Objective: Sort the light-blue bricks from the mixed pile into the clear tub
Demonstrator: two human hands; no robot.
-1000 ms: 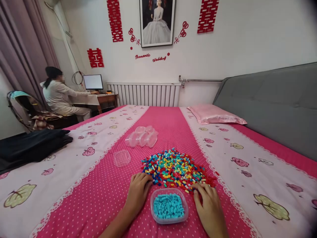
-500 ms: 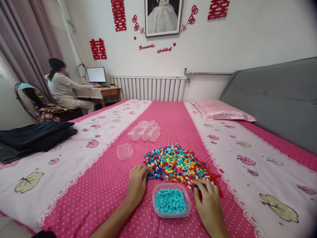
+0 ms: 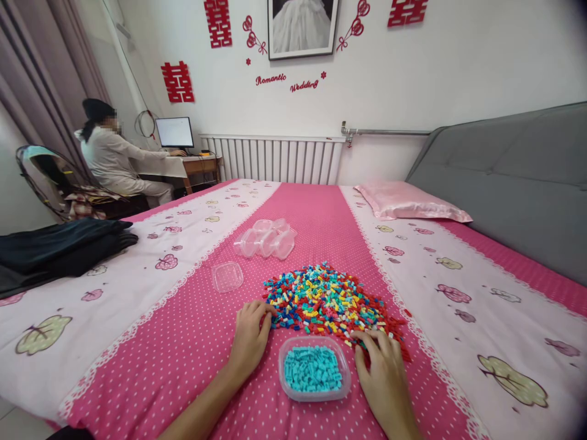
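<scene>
A heap of small plastic building bricks (image 3: 321,299) in red, blue, yellow, teal and white lies on the pink bedspread. Against its left edge is my left hand (image 3: 251,333), with fingers bent together and the thumb close to the index finger; anything between the fingertips is hidden. My right hand (image 3: 383,360) rests at the heap's lower right, its fingers spread over the red bricks and the thumb apart. Between the hands stands a clear plastic container (image 3: 283,391), holding many turquoise bricks (image 3: 312,368).
A clear lid (image 3: 227,277) lies left of the heap, and several nested clear containers (image 3: 268,239) sit beyond it. A pink pillow (image 3: 413,200) lies by the grey headboard (image 3: 513,153). Dark clothing (image 3: 59,247) is at the left. A person (image 3: 114,156) sits at a desk with a monitor.
The camera view has shifted slightly. Both hands stay at the heap's edges in nearly the same poses, and the container of turquoise bricks stays between them.
</scene>
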